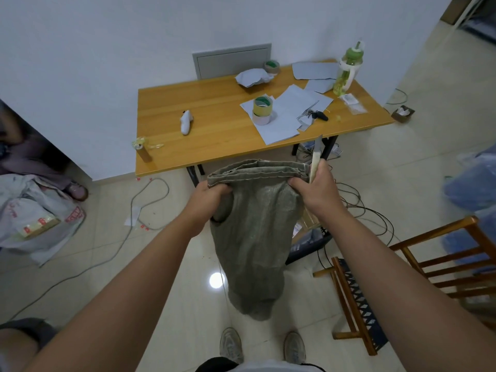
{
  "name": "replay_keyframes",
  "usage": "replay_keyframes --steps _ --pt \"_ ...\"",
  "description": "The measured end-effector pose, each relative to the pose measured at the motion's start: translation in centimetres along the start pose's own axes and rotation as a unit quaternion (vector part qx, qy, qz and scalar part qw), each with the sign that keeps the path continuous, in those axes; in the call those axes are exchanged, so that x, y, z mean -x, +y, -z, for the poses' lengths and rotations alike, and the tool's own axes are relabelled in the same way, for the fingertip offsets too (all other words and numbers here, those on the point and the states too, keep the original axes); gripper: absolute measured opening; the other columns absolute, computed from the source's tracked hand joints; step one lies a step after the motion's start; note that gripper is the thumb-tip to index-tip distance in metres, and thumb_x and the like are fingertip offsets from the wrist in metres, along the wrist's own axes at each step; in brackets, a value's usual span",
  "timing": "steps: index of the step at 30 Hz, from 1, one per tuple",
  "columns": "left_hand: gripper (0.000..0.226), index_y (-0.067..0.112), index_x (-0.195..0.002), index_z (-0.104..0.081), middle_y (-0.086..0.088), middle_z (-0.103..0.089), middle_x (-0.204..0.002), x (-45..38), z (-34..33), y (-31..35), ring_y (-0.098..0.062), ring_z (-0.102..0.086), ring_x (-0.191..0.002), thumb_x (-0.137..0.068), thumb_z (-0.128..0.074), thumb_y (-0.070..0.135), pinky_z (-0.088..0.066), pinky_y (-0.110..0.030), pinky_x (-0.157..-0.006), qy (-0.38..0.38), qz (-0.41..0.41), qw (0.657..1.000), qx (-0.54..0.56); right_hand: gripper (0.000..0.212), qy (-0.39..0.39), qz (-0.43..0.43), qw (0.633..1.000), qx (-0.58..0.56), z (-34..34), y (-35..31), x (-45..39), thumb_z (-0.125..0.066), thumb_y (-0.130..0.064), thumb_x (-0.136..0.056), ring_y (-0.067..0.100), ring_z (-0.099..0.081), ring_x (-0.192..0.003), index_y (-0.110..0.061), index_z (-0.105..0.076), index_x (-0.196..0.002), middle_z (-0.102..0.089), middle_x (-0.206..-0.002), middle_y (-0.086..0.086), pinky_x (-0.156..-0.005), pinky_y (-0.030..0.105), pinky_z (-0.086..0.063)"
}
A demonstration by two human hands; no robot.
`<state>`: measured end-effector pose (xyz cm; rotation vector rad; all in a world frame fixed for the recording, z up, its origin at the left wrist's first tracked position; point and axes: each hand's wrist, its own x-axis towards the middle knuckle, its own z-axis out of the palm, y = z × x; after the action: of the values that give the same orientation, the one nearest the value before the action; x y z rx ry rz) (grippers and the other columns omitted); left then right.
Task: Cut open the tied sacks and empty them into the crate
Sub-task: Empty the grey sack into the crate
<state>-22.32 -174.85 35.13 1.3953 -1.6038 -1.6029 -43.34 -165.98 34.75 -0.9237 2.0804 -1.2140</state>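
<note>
Between both hands a grey sack point(255, 232) hangs over the tiled floor point(150, 267). Left hand point(208, 197) bunches its upper edge in curled fingers; right hand point(312, 187) grips the other side and a knife point(316, 157), blade up. Right of it stands a wooden chair point(402, 280). Beyond, a table point(214, 124) carries tape rolls point(261, 110), papers point(290, 108) and a bottle point(347, 68).

I see a wooden table point(209, 103) by the white wall. On it lie white papers point(284, 114), two stacked tape rolls point(262, 110) and a green bottle point(349, 68). A wooden chair point(418, 267) stands on my right. Gray cables point(134, 210) trail over the shiny floor.
</note>
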Motion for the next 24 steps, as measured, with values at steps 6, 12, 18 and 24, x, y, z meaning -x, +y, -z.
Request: replay_keyframes --steps 6,12,18,24 --pt "0.018 0.034 -0.105 -0.064 0.008 -0.07 -0.106 0.9 2.1 1.7 -0.017 -0.063 -0.106 -0.101 -0.052 0.022 -0.053 -0.041 -0.092 -0.086 -0.009 0.996 0.018 0.035 -0.069 -0.048 0.964 -0.252 1.0 0.6 0.0 -0.07 -0.005 -0.086 0.021 -0.066 -0.093 -0.006 -0.045 -0.111 -0.061 -0.105 0.012 -0.071 0.03 -0.056" --pt "0.022 0.028 -0.106 -0.066 0.012 -0.075 -0.098 1.1 2.5 3.3 -0.007 -0.069 -0.097 -0.101 -0.05 0.015 -0.053 -0.026 -0.082 -0.101 -0.014 0.99 0.099 0.056 -0.148 -0.055 0.946 -0.284 -0.5 0.4 0.6 -0.069 0.009 -0.079 0.029 -0.064 -0.112 -0.002 -0.052 -0.131 -0.067 -0.12 0.014 -0.09 0.04 -0.055" --pt "0.034 0.036 -0.128 -0.061 0.017 -0.064 -0.127 0.7 6.5 4.8 -0.002 -0.058 -0.12 -0.101 -0.051 0.019 -0.048 -0.025 -0.096 -0.139 -0.136 0.976 -0.099 0.044 -0.143 -0.052 0.935 -0.321 -0.4 -0.8 0.0 -0.047 0.021 -0.085 0.026 -0.062 -0.103 -0.001 -0.046 -0.124 -0.062 -0.112 0.016 -0.081 0.035 -0.056" --pt "0.04 0.032 -0.11 -0.076 0.0 -0.069 -0.124 1.3 7.5 3.8 -0.021 -0.062 -0.119 -0.071 -0.082 0.042 -0.055 -0.03 -0.091 -0.245 -0.071 0.963 0.091 0.023 -0.134 -0.062 0.904 -0.402 -0.7 -1.6 0.6 -0.045 0.006 -0.096 0.018 -0.067 -0.074 -0.014 -0.051 -0.086 -0.068 -0.079 0.006 -0.063 0.033 -0.058"
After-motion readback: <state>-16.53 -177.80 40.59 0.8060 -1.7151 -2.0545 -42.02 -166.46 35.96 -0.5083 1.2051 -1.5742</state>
